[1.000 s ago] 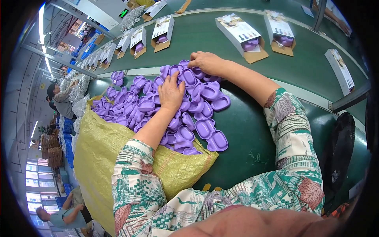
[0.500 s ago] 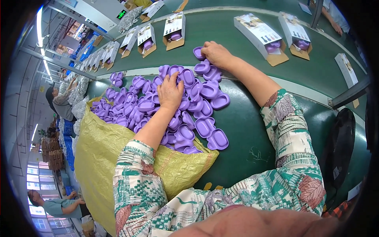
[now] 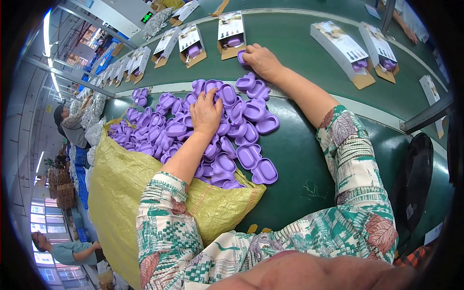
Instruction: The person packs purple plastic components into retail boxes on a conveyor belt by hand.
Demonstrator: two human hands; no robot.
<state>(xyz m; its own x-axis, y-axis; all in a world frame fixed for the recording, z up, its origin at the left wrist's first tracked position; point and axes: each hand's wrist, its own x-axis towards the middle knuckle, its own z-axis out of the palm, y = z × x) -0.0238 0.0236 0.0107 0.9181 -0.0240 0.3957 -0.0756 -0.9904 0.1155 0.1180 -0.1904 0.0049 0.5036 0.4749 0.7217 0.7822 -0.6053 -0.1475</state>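
A heap of purple plastic tray-like parts [image 3: 227,130] spills from a yellow woven sack [image 3: 125,193] onto the green table. My left hand [image 3: 205,113] lies palm down on the heap, fingers spread over the parts. My right hand [image 3: 261,60] is stretched out to the green conveyor belt [image 3: 299,63], fingers closed on one purple part [image 3: 240,57] beside an open cardboard box [image 3: 231,33] that holds a purple piece.
Several open boxes with purple pieces ride the belt: two at the right [image 3: 345,50], more in a row at the left [image 3: 186,43]. A metal bar [image 3: 427,116] crosses at the right. Other people work at the left [image 3: 72,123] and lower left [image 3: 67,251].
My right hand has moved from the heap's far edge up onto the belt with a purple part. The boxes have drifted along the belt. My left hand has stayed on the heap.
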